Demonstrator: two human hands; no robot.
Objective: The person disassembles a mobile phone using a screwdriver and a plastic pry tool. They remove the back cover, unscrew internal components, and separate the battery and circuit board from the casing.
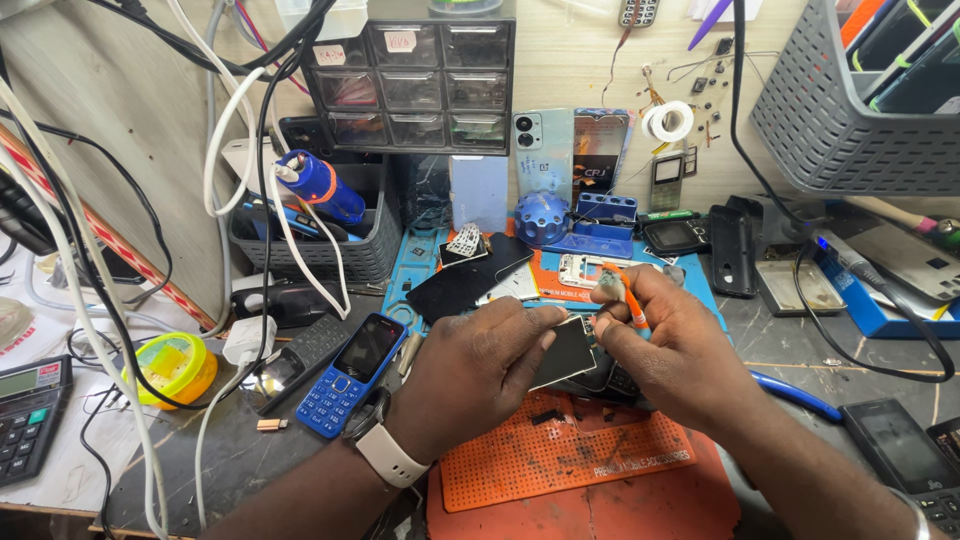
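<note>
My left hand (472, 368) pinches the edge of a small dark display panel (562, 352), tilted up off a black phone body (600, 378) lying on the orange perforated mat (560, 455). My right hand (668, 345) grips an orange-handled tool (630, 300) between thumb and fingers, with its fingertips touching the panel's right edge. A white watch sits on my left wrist.
A blue keypad phone (350, 372) and a black one lie to the left. Behind stand a grey basket (330, 245) with a blue heat tool, a small drawer cabinet (415, 85), hanging white cables and a blue tool holder. A calculator sits far left, another phone at the right edge.
</note>
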